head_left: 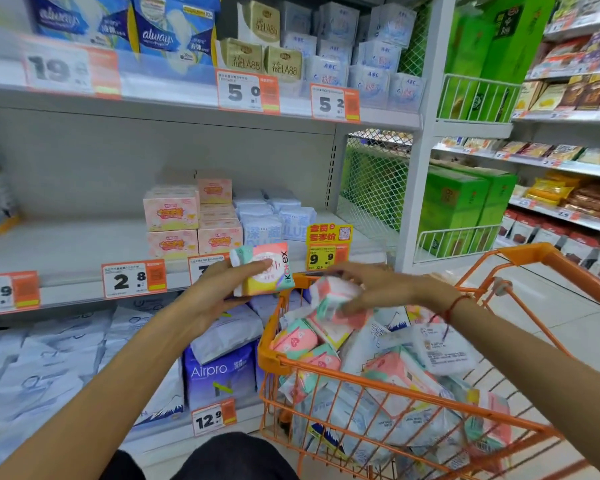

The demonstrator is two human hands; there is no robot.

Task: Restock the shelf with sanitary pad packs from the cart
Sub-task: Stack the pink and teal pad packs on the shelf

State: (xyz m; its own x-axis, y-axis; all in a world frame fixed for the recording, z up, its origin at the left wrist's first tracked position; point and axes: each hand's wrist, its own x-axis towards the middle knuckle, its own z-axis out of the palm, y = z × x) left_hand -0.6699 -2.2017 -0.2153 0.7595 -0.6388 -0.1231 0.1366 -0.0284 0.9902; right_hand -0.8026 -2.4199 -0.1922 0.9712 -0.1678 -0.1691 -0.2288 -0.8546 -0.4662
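Observation:
My left hand [222, 292] grips a pink, teal and yellow Kotex pad pack [267, 270], held upright in front of the middle shelf [66, 251] edge. My right hand [371, 289] reaches over the orange cart [378, 379] and holds another pink and teal pack [329, 296] at the top of the pile. The cart is heaped with several more pad packs [395, 375], pink-teal and white-blue ones. On the middle shelf stand pink boxes [187, 220] and pale blue packs [274, 216]; the left stretch of that shelf is bare.
The upper shelf carries Always packs [170, 29], gold packs and ABC packs [371, 57]. Airpro packs [219, 375] and white-blue bags fill the bottom shelf. Price tags line the shelf edges. Right of the cart runs an aisle with snack shelves [551, 161] and green boxes [465, 209].

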